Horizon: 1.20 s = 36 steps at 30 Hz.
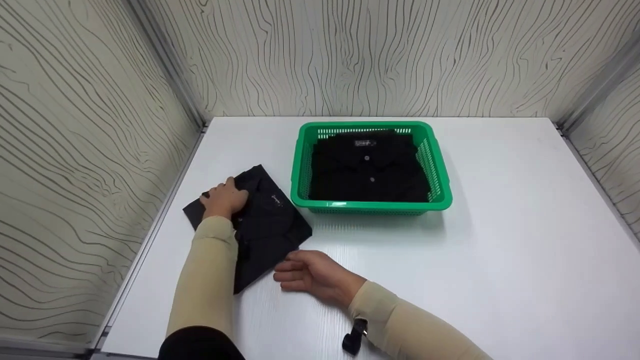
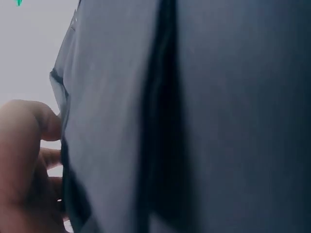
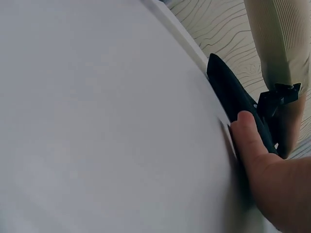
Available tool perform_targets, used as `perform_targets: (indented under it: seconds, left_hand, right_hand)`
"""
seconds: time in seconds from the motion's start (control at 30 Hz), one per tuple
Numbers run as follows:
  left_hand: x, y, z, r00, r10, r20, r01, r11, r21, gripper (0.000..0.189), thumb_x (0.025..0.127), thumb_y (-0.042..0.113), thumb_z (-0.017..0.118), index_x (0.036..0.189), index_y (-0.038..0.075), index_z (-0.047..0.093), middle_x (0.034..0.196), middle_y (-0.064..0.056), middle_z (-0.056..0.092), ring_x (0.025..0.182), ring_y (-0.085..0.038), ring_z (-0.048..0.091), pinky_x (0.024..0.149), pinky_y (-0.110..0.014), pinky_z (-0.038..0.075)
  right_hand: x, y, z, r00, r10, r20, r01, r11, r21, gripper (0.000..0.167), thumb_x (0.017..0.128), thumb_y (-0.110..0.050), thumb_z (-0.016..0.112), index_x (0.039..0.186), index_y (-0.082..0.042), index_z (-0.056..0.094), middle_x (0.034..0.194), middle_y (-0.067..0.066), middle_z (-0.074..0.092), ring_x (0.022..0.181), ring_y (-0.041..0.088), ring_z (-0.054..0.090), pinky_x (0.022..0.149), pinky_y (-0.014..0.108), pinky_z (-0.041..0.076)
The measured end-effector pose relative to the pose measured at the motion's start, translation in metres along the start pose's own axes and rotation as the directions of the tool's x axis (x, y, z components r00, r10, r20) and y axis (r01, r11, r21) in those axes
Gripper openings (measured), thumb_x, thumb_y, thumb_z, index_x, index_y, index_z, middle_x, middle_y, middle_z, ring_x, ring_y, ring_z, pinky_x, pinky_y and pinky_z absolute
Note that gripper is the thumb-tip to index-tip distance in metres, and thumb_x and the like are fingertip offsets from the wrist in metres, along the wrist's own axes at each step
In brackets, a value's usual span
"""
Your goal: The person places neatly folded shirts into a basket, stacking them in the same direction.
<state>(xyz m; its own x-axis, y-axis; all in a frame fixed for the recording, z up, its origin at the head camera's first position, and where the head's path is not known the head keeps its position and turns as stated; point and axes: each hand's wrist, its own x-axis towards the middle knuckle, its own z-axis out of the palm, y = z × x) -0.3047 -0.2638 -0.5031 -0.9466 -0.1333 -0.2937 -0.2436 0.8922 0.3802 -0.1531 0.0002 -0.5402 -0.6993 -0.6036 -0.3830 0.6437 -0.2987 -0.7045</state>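
A folded black shirt (image 1: 270,215) lies at an angle on the left of the white table, with a small light mark near its collar. My left hand (image 1: 225,197) is at its far left part, fingers bent, gripping the cloth. In the left wrist view the thumb and fingers (image 2: 49,124) meet the shirt's edge, and a dark fold runs down the cloth (image 2: 107,97). My right hand (image 1: 317,275) is at the shirt's near right edge, fingers loosely extended. In the right wrist view its thumb (image 3: 247,131) lies along the dark edge of the shirt (image 3: 231,92).
A green plastic basket (image 1: 372,205) stands at the back middle of the table (image 1: 505,240), holding folded black shirts (image 1: 370,167). Patterned wall panels (image 1: 370,60) enclose the back and sides. A black strap end (image 1: 354,337) hangs from my right wrist.
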Motion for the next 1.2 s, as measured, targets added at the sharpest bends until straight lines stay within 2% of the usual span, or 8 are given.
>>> perform_targets:
  seconds: [0.2,0.3,0.43,0.67,0.8,0.9,1.03,1.2]
  left_hand:
    - [-0.003,-0.009,-0.006,1.0,-0.01,-0.012,0.01,1.0,0.029,0.077,0.096,0.038,0.041,0.159,-0.002,0.021,0.155,-0.037,0.023,0.142,-0.057,0.016,0.11,-0.074,0.004]
    - [-0.005,-0.015,-0.007,0.999,-0.028,-0.033,0.029,0.999,0.031,0.078,0.096,0.04,0.043,0.156,-0.006,0.025,0.154,-0.038,0.023,0.141,-0.058,0.016,0.11,-0.074,0.004]
    - [-0.006,-0.023,-0.006,0.995,-0.061,-0.08,0.062,0.998,0.02,0.069,0.094,0.031,0.045,0.148,-0.011,0.036,0.147,-0.039,0.032,0.137,-0.057,0.024,0.109,-0.073,0.013]
    - [-0.008,-0.034,-0.003,0.99,-0.108,-0.093,0.105,0.994,-0.032,0.055,0.089,0.02,0.042,0.134,-0.01,0.05,0.132,-0.034,0.053,0.12,-0.051,0.049,0.103,-0.069,0.027]
    - [-0.012,-0.036,-0.003,0.993,-0.103,-0.066,0.098,0.993,-0.072,0.046,0.085,0.02,0.04,0.117,-0.005,0.063,0.121,-0.028,0.062,0.102,-0.041,0.059,0.095,-0.061,0.041]
    - [-0.014,-0.038,-0.002,0.993,-0.098,-0.059,0.091,0.99,-0.105,0.041,0.086,0.021,0.039,0.108,-0.003,0.065,0.115,-0.025,0.064,0.093,-0.037,0.058,0.086,-0.053,0.047]
    - [-0.016,-0.041,-0.001,0.994,-0.086,-0.063,0.075,0.985,-0.153,0.045,0.09,0.023,0.038,0.115,-0.003,0.065,0.123,-0.026,0.062,0.098,-0.038,0.058,0.09,-0.051,0.047]
    - [-0.017,-0.043,-0.001,0.991,-0.06,-0.117,0.033,0.974,-0.223,0.053,0.094,0.027,0.038,0.132,-0.002,0.06,0.136,-0.026,0.057,0.115,-0.041,0.056,0.1,-0.055,0.042]
  right_hand:
    - [0.009,-0.001,0.011,0.998,-0.065,-0.018,0.065,0.997,0.043,0.031,0.097,-0.012,0.054,0.12,0.001,0.038,0.145,0.036,0.042,0.134,0.048,0.045,0.105,0.056,0.042]
    - [0.011,0.001,0.015,0.993,-0.108,-0.051,0.112,0.99,0.08,0.054,0.097,-0.01,0.054,0.141,0.007,0.027,0.149,0.038,0.033,0.135,0.051,0.042,0.105,0.057,0.041]
    - [0.014,0.003,0.017,0.986,-0.137,-0.098,0.148,0.982,0.118,0.073,0.1,-0.012,0.055,0.152,0.014,0.011,0.144,0.041,0.034,0.128,0.05,0.049,0.104,0.054,0.044]
    - [0.022,-0.001,0.019,0.985,-0.137,-0.105,0.143,0.989,0.047,0.037,0.099,-0.02,0.064,0.128,0.002,0.055,0.109,0.014,0.068,0.092,0.024,0.065,0.081,0.041,0.054]
    - [0.028,-0.006,0.023,0.985,-0.153,-0.075,0.149,0.987,-0.061,0.043,0.099,-0.023,0.066,0.133,0.0,0.056,0.113,0.012,0.07,0.098,0.024,0.066,0.081,0.039,0.053]
    - [0.031,-0.008,0.026,0.972,-0.225,-0.065,0.204,0.949,-0.239,0.054,0.098,-0.024,0.067,0.142,0.001,0.049,0.124,0.014,0.067,0.11,0.026,0.065,0.092,0.039,0.051]
    - [0.032,-0.007,0.028,0.95,-0.301,-0.088,0.226,0.852,-0.473,0.066,0.098,-0.028,0.068,0.15,0.0,0.04,0.135,0.013,0.06,0.119,0.023,0.06,0.105,0.04,0.043]
    - [0.03,-0.01,0.031,0.934,-0.352,-0.07,0.242,0.761,-0.602,0.064,0.101,-0.026,0.063,0.154,-0.006,0.034,0.142,0.013,0.054,0.125,0.025,0.055,0.108,0.044,0.038]
